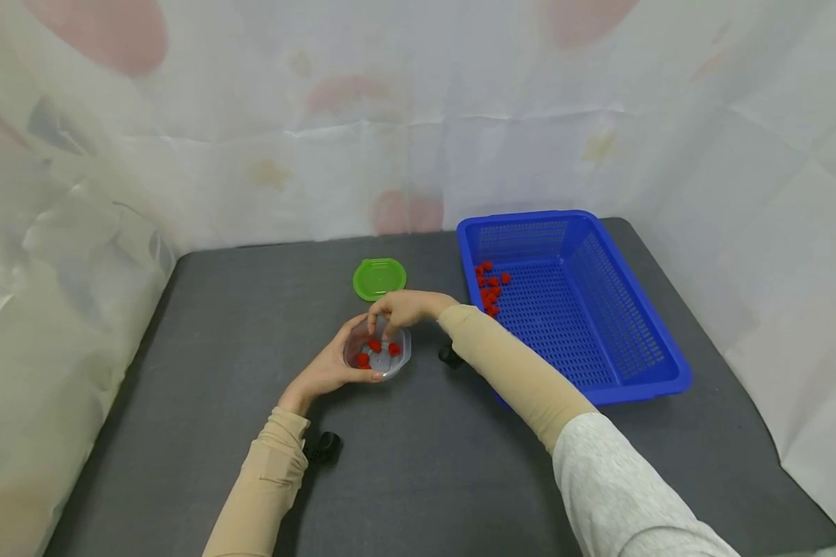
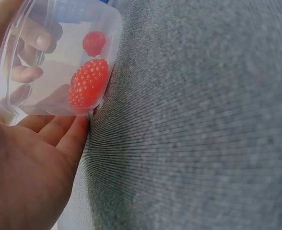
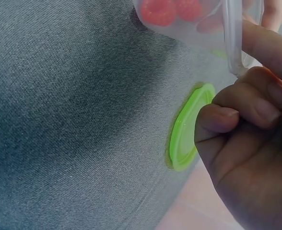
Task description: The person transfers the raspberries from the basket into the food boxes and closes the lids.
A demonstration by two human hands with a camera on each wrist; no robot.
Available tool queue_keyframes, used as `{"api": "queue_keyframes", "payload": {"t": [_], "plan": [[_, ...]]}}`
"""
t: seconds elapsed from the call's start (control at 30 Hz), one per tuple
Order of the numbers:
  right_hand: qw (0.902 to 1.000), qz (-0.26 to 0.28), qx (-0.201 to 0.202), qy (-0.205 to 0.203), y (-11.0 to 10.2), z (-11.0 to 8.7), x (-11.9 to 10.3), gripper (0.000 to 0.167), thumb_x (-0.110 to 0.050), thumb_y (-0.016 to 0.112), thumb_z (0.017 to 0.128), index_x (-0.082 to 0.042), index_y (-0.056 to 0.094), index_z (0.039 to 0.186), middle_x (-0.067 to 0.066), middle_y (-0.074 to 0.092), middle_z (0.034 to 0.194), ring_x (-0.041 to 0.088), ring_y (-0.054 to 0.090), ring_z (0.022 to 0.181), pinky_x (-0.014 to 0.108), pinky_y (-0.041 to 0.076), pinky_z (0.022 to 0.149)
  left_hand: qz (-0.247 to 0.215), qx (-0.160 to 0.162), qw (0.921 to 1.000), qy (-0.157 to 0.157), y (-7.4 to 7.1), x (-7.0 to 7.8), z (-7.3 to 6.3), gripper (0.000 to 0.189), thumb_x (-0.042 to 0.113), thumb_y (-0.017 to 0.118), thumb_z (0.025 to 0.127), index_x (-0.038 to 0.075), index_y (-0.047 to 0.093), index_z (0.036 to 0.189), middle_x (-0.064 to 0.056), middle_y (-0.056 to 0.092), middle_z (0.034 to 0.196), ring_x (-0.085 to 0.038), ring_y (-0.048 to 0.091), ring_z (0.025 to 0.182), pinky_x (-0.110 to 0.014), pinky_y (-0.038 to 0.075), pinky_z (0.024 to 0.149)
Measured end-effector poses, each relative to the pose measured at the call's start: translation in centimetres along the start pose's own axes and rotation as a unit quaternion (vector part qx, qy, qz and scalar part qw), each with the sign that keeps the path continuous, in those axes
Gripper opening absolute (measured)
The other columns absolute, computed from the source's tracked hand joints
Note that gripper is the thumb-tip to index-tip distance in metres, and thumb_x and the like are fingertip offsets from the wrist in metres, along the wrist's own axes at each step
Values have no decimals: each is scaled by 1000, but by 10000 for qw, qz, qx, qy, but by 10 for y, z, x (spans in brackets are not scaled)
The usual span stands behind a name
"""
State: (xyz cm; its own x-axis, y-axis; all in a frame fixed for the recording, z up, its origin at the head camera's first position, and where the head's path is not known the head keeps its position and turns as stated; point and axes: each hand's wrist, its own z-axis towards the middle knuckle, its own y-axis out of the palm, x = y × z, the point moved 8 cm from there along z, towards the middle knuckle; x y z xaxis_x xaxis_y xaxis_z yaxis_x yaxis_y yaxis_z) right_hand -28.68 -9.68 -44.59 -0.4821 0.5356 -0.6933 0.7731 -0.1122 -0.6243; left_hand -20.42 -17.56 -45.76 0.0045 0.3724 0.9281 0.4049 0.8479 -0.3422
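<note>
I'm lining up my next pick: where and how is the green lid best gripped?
Probably pinch the green lid by its right rim in the head view, from the right and above: it lies flat on the table, that edge is uncovered, and the right hand crowds its near edge.

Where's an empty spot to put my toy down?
The dark grey tabletop is bare between its left edge and the left hand. The blue plastic basket has room right of its bumpy red raspberries. It's crowded round the clear plastic tub: right hand reaching in, round green lid behind.
</note>
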Motion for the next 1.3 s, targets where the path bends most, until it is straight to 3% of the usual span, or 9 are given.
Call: {"api": "queue_keyframes", "payload": {"t": [0.3, 0.53, 0.63, 0.77, 1.03, 1.3], "plan": [[9997, -164, -203, -10, -1, -2, -4, 28, -11, 66, 85, -15, 63, 112, 1, 45, 70, 11, 38, 57, 22, 35, 55, 81, -54, 9999, -106, 0, -3, 0, 96, 19, 79, 75, 20, 16, 147, -18, 32, 148, -36, 32, 137, -56, 27, 108], [9995, -232, -187, -142, -9, -11, -13, 29, -15, 66, 86, -16, 63, 115, -2, 46, 67, 10, 38, 56, 22, 35, 55, 113, 21, 9999, -73, -3, -28, 9, 97, 19, 79, 74, 28, 16, 146, -13, 35, 147, -34, 34, 136, -56, 28, 107], [9995, -134, -132, -245, -16, -17, -18, 30, -18, 65, 87, -15, 62, 116, 0, 49, 68, 10, 39, 56, 23, 36, 56, 90, 35, 10000, 8, -3, -31, 11, 95, 19, 79, 74, 33, 16, 145, -11, 37, 146, -32, 35, 135, -55, 30, 106], [9992, -9, 60, -389, -29, -26, -25, 30, -20, 66, 86, -15, 63, 115, 0, 44, 63, 12, 36, 56, 24, 35, 57, 31, 17, 10000, 86, -3, -31, 12, 97, 20, 80, 74, 36, 15, 145, -10, 36, 146, -30, 34, 137, -55, 31, 106], [9969, 101, 527, -572, -53, -47, -30, 24, -24, 67, 86, -21, 64, 110, -3, 38, 57, 12, 34, 55, 25, 34, 57, 37, 104, 9999, -25, -5, -31, 10, 102, 22, 81, 72, 25, 13, 148, -10, 35, 147, -29, 32, 138, -55, 26, 109], [9928, 429, 982, -537, -73, -81, -17, 24, -29, 68, 85, -25, 64, 109, -3, 33, 57, 13, 32, 53, 26, 36, 60, 109, 121, 9999, -55, -3, -31, 11, 104, 24, 82, 71, 23, 13, 148, -10, 36, 146, -30, 33, 137, -55, 26, 109]]}}
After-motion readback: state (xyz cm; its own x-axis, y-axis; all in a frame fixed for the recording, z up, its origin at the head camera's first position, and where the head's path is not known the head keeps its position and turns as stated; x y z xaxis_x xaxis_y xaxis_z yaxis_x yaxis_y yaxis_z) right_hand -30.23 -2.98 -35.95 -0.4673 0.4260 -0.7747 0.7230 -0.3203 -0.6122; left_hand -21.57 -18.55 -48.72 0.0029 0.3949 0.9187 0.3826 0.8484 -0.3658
